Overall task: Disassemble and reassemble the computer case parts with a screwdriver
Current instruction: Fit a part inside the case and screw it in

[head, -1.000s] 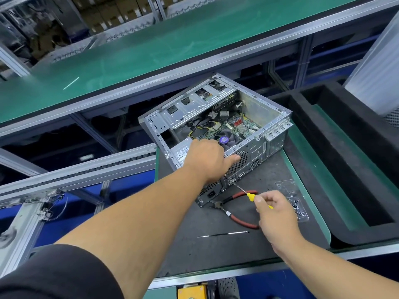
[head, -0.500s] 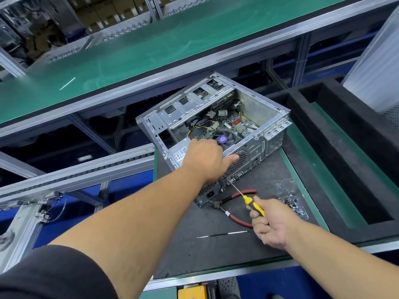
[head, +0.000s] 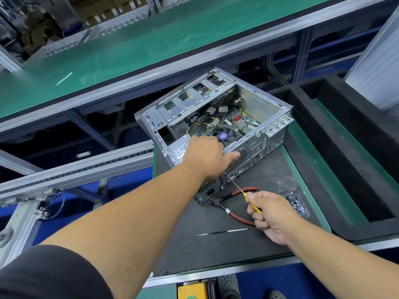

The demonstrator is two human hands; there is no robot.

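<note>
Metal makes up the open grey computer case on the dark tabletop, so we think it is heavy, stiff and sharp-edged. Our left hand holds its back rim. Our right hand has its grip curled round the thin yellow-handled screwdriver, tip at the back panel. A white label inside is too small to read.

Black short sleeve on the left arm; forearms bare
</note>
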